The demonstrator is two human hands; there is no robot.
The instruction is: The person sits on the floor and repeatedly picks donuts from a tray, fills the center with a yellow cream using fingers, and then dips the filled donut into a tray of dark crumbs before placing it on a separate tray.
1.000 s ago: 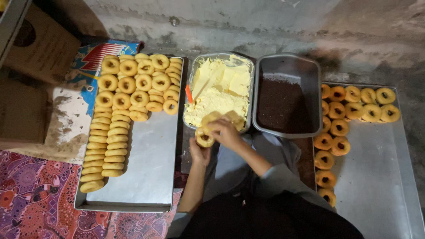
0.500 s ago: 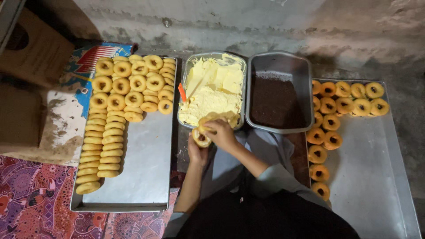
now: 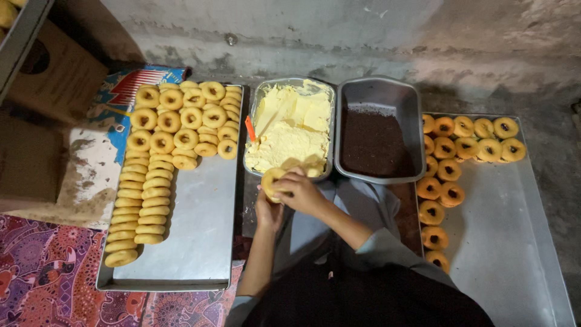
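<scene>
While the left hand [image 3: 269,209] cups a plain doughnut [image 3: 270,181] from below, fingers curled around it, the right hand [image 3: 302,191] closes over its top, just before the pan of yellow cream [image 3: 290,130] and beside the pan of dark sprinkles [image 3: 375,142].

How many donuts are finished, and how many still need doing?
Roughly a dozen and a half filled donuts, dark in the middle, sit on the right tray. One donut is in hand now: the left hand holds it while the right hand works on it, next to the cream pan. Far more plain donuts wait on the left tray, so most of the job is left.
</scene>
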